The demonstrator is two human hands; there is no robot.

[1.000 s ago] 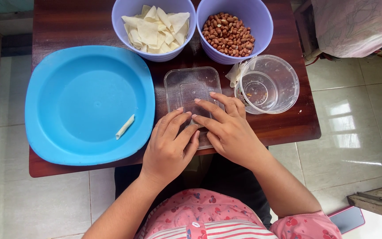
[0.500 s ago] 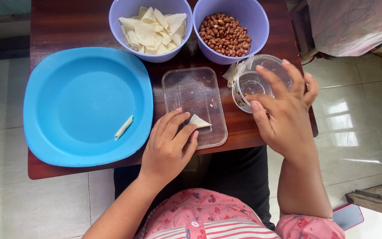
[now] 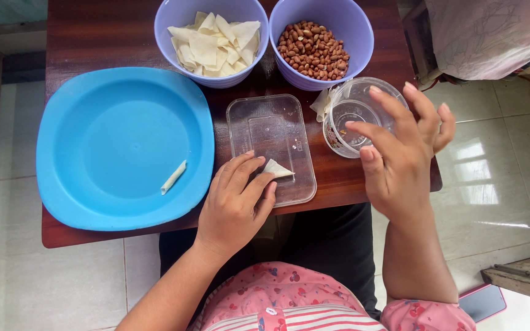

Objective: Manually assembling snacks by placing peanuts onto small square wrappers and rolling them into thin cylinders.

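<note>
The left hand (image 3: 235, 202) covers the near end of the small folded wrapper (image 3: 277, 168), so only its pointed tip shows, and the hand hides part of the clear lid (image 3: 271, 132) beneath it. The right hand (image 3: 400, 156) lies across the near side of the clear cup (image 3: 351, 110); what sits in the cup's bottom is too faint to tell. The top edge of the picture cuts off the far rims of the bowl of wrappers (image 3: 173, 37) and the bowl of peanuts (image 3: 363, 37), along with the far end of the bench (image 3: 105, 37). The cloth (image 3: 492, 37) at upper right and the pink-edged thing (image 3: 483, 301) on the floor are each only partly seen.
</note>
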